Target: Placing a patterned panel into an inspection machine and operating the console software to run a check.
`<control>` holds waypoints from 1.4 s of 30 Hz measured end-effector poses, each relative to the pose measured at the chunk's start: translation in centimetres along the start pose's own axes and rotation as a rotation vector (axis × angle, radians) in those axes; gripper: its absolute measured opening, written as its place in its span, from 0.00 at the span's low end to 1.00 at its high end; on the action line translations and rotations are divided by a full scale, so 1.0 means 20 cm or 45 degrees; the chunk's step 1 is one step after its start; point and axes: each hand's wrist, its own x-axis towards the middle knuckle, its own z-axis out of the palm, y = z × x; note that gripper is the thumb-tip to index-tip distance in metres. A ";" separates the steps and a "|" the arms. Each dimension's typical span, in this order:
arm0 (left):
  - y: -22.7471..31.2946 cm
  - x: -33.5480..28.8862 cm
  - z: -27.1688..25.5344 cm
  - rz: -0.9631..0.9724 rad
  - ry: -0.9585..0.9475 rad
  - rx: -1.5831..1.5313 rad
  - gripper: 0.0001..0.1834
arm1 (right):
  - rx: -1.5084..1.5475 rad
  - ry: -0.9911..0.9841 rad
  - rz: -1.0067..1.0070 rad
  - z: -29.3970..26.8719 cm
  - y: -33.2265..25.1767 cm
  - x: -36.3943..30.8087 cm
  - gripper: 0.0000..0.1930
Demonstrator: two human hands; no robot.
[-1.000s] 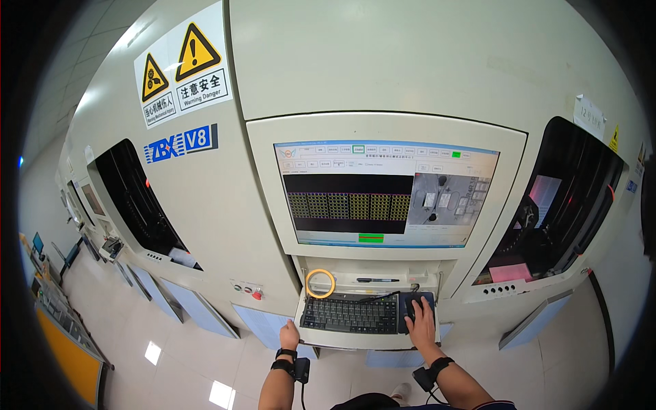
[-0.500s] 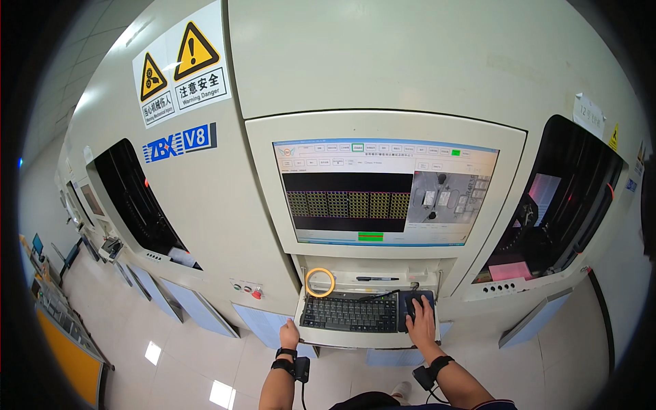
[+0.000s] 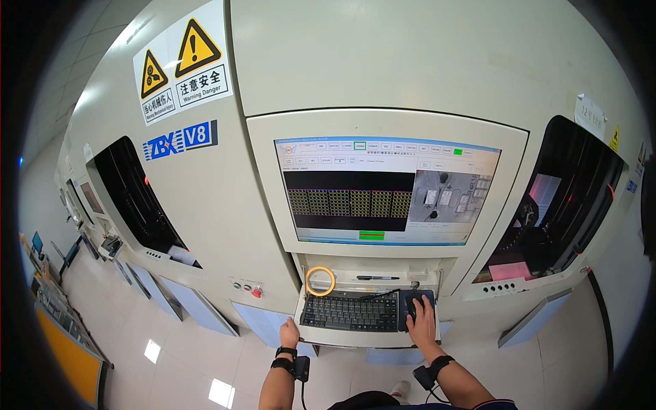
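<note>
My right hand (image 3: 423,322) rests over a dark computer mouse (image 3: 411,309), fingers curved around it, on a dark blue mouse pad (image 3: 404,298). My left hand (image 3: 290,333) is closed beside the left front corner of the pale keyboard tray (image 3: 355,338); its curled fingers are mostly hidden. Between the hands lies a black keyboard (image 3: 350,313), untouched. Above the tray, a monitor (image 3: 386,191) set into the machine shows a dark panel with rows of small yellow marks, a grey close-up picture and a green block.
A yellow ring (image 3: 320,269), apparently a tape roll, and a black pen (image 3: 378,278) lie behind the keyboard. The large beige machine (image 3: 410,61) has dark window openings (image 3: 557,198) on both sides. A red button (image 3: 256,293) sits left of the tray.
The view has shifted very slightly. My left hand stays by the tray corner and my right hand stays on the mouse.
</note>
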 end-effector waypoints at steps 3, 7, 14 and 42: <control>0.00 0.00 0.00 0.016 0.007 0.005 0.32 | 0.001 -0.012 0.002 0.00 0.00 0.00 0.28; -0.01 0.00 0.01 0.003 0.018 -0.035 0.32 | -0.001 -0.026 -0.004 0.00 0.00 0.00 0.27; -0.01 0.00 0.00 -0.007 0.002 -0.025 0.32 | -0.002 -0.039 -0.006 0.00 0.00 0.01 0.25; -0.01 0.00 0.00 0.008 0.025 -0.016 0.32 | -0.018 0.003 -0.040 0.00 0.00 0.01 0.28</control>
